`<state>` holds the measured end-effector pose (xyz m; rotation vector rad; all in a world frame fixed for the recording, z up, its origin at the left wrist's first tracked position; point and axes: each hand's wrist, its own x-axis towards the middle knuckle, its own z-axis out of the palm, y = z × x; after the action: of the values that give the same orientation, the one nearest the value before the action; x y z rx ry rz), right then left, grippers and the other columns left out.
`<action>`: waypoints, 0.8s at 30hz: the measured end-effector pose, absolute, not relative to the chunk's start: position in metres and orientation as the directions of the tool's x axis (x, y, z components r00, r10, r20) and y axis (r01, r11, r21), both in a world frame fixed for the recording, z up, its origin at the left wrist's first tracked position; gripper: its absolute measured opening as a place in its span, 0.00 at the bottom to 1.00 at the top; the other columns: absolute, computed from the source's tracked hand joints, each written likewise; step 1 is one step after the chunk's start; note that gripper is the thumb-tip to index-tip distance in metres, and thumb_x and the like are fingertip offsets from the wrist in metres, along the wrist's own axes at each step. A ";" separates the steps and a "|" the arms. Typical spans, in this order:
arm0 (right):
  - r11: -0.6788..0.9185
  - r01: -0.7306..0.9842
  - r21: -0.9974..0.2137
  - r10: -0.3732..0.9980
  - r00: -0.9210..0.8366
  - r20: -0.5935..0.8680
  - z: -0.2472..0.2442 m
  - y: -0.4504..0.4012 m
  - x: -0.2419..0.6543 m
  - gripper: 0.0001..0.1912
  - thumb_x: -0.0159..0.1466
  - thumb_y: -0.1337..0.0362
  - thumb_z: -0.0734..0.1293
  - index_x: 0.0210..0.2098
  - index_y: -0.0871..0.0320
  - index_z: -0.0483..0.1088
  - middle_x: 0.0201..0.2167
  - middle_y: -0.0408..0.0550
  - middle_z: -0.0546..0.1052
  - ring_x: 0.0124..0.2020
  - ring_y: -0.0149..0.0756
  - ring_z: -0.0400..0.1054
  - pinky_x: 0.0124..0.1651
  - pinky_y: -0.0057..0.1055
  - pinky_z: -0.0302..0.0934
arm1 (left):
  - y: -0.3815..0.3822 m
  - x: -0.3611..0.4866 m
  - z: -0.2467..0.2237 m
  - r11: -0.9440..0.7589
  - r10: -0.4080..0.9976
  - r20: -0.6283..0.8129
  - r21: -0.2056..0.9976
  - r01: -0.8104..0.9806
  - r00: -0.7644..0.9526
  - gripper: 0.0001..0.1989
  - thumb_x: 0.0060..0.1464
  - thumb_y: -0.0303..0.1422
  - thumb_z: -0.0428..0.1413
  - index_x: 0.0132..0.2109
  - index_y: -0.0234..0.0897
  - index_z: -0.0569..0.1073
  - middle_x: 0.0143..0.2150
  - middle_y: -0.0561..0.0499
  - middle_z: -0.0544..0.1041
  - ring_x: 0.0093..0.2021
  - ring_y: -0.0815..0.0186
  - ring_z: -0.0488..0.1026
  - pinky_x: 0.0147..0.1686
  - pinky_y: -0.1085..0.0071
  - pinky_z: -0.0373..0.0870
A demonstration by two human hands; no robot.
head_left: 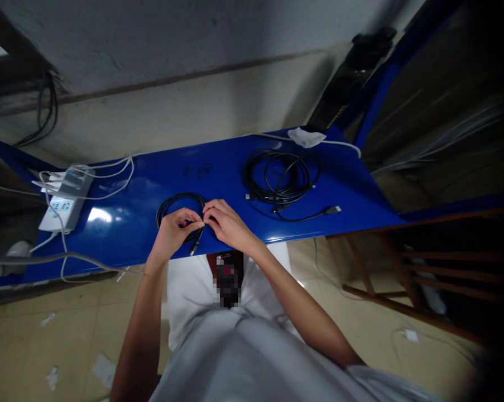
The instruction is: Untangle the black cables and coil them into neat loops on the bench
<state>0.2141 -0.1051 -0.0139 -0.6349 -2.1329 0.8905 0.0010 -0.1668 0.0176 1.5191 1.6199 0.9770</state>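
A black cable (180, 195) lies in a round coil near the front edge of the blue table, with its metal-ended plug (194, 248) pointing toward me. My left hand (177, 230) is over the coil's lower part, thumb and fingers pinched at its right side. From the right, my right hand (225, 223) meets it there, its fingertips pinched against the same spot on the coil. Any small piece between the fingertips is too small to make out. Behind the hands, several small dark bits (199, 170) are scattered on the table.
More black cables (277, 176) lie coiled to the right, one USB plug (333, 210) near the front edge. A white power strip (67, 201) with white cords stands at the left. A crumpled white item (306, 137) and a black object (344, 89) are at the back right.
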 end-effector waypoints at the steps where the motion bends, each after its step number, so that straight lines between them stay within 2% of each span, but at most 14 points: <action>1: 0.643 0.162 -0.749 0.660 -0.613 0.434 -0.013 -0.105 0.214 0.09 0.78 0.73 0.65 0.42 0.53 0.71 0.55 0.54 0.77 0.59 0.48 0.69 0.66 0.48 0.66 | -0.166 0.000 0.017 0.028 0.998 -0.001 0.886 0.463 -0.058 0.09 0.61 0.40 0.72 0.43 0.41 0.85 0.42 0.48 0.87 0.41 0.60 0.82 0.43 0.64 0.75; 5: 0.642 0.147 -0.753 0.657 -0.612 0.440 -0.014 -0.105 0.215 0.09 0.79 0.71 0.65 0.42 0.54 0.71 0.54 0.54 0.77 0.59 0.47 0.69 0.66 0.47 0.67 | -0.164 -0.002 0.016 -0.007 0.999 0.024 0.866 0.499 -0.026 0.11 0.60 0.41 0.73 0.47 0.43 0.87 0.44 0.48 0.86 0.40 0.62 0.80 0.37 0.67 0.71; 8: 0.637 0.144 -0.757 0.662 -0.605 0.442 -0.015 -0.104 0.215 0.08 0.78 0.71 0.65 0.42 0.54 0.72 0.54 0.54 0.77 0.58 0.47 0.70 0.65 0.47 0.67 | -0.162 -0.003 0.018 -0.054 0.998 0.056 0.854 0.517 0.012 0.09 0.61 0.42 0.73 0.44 0.44 0.88 0.46 0.47 0.86 0.39 0.63 0.79 0.34 0.67 0.67; 14: 0.630 0.127 -0.766 0.663 -0.601 0.446 -0.013 -0.104 0.218 0.07 0.78 0.69 0.66 0.42 0.53 0.72 0.55 0.53 0.77 0.61 0.47 0.70 0.67 0.48 0.67 | -0.162 -0.001 0.020 -0.117 0.993 0.102 0.846 0.520 0.057 0.06 0.65 0.40 0.70 0.42 0.44 0.89 0.46 0.47 0.86 0.42 0.60 0.81 0.35 0.65 0.67; 18: 0.623 0.123 -0.773 0.670 -0.594 0.446 -0.012 -0.103 0.219 0.07 0.75 0.71 0.68 0.41 0.54 0.73 0.55 0.52 0.78 0.61 0.47 0.72 0.67 0.49 0.68 | -0.165 0.003 0.016 -0.159 0.986 0.156 0.832 0.532 0.051 0.06 0.67 0.38 0.69 0.43 0.43 0.88 0.45 0.48 0.86 0.39 0.62 0.78 0.33 0.66 0.65; 24: 0.637 0.130 -0.760 0.666 -0.589 0.457 -0.016 -0.102 0.218 0.06 0.74 0.71 0.69 0.42 0.53 0.72 0.53 0.53 0.79 0.62 0.49 0.72 0.66 0.51 0.68 | -0.173 0.013 0.015 -0.233 0.966 0.258 0.797 0.557 0.036 0.03 0.68 0.32 0.66 0.43 0.40 0.86 0.44 0.49 0.84 0.41 0.63 0.79 0.35 0.68 0.69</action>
<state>0.2180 -0.1016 -0.0156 -0.6196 -2.0905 0.8927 0.0129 -0.1734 0.0152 1.8310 1.5360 1.0970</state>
